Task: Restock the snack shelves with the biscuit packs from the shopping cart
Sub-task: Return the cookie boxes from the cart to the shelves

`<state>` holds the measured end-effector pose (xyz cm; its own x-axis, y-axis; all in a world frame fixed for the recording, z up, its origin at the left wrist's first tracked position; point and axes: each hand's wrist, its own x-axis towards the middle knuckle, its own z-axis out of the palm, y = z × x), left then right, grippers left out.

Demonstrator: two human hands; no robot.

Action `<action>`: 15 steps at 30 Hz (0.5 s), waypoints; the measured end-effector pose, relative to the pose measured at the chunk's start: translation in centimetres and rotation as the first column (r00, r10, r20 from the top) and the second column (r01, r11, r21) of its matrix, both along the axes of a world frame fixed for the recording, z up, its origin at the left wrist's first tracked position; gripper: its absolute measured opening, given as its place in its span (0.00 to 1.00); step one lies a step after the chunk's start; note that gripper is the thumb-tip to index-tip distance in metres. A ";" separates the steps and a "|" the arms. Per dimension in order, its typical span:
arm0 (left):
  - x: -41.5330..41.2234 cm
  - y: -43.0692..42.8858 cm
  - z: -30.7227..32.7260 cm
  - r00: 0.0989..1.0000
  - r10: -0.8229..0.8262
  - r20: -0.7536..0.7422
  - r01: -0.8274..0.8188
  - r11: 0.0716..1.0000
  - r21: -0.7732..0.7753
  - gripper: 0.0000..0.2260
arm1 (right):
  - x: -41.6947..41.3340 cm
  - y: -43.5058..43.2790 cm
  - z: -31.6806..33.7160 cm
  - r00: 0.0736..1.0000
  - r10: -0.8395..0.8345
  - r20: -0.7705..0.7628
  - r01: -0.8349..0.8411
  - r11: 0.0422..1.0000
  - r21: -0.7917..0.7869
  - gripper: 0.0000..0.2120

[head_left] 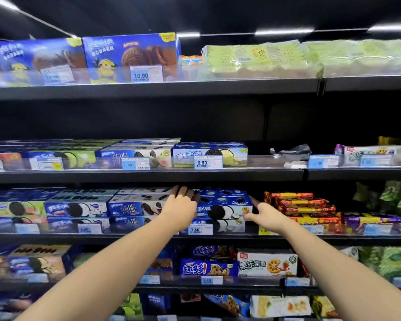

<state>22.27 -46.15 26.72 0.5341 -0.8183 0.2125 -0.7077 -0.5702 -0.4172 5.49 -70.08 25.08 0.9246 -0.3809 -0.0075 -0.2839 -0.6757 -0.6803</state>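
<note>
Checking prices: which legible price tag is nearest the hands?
The 7.50 tag, on the shelf edge between left hand and right hand; 6.80 and 10.90 hang on higher shelves.

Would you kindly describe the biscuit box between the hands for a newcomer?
Find the third shelf down. Above its 7.50 price tag, between the left hand and right hand, sits the upper box. It's the last blue one before the red packs.

Strip lights (284, 31) glowed on the dark ceiling. Price labels read 10.90 (145, 74) highest up, 6.80 (208, 161) below it and 7.50 (199, 228) lower still. A crumpled grey plastic wrapper (292, 150) lay right of the 6.80 label, well apart from it
</note>
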 end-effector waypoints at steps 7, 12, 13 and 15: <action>-1.7 0.1 -3.3 0.982 -0.185 0.041 0.189 0.974 -0.129 0.13 | 1.9 1.1 -1.2 0.943 -0.232 0.240 0.290 0.925 -0.244 0.20; -2.4 -0.9 -4.9 0.986 -0.157 -0.060 0.138 0.959 -0.248 0.12 | 2.5 2.6 -2.6 0.968 -0.076 0.239 0.187 0.855 -0.484 0.11; -2.4 -1.0 -5.1 0.986 -0.149 -0.073 0.125 0.955 -0.267 0.13 | 2.6 2.8 -2.8 0.974 -0.045 0.222 0.160 0.832 -0.531 0.14; -2.3 -1.2 -5.2 0.986 -0.117 -0.115 0.080 0.955 -0.286 0.16 | 3.0 3.1 -2.9 0.975 -0.038 0.220 0.157 0.818 -0.554 0.16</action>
<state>19.93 -47.32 21.48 0.4917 -0.7862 0.3743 -0.8036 -0.5752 -0.1526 8.45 -66.95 22.20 0.8426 -0.3513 0.4081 -0.2751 -0.9323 -0.2346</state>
